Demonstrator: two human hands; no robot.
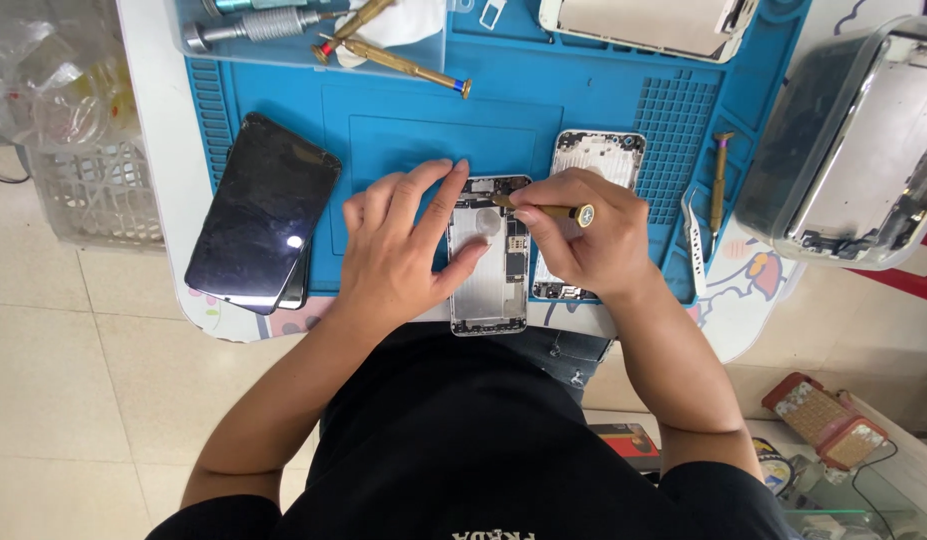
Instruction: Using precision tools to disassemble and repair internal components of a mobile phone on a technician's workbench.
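On a blue repair mat (pixel 403 120), the left hand (pixel 403 245) is pressing flat on an opened phone housing (pixel 490 275) while the right hand (pixel 588 235) is pinching a brass screwdriver (pixel 543 209) against it.

Views: only one, worn on the person's head.
Direction: it looks steeply down, over the black shirt (pixel 453 450) to the blue mat (pixel 403 120) on the table.
Distance: near, both hands fill the middle.
Edges: floor tiles (pixel 73 370) at left.
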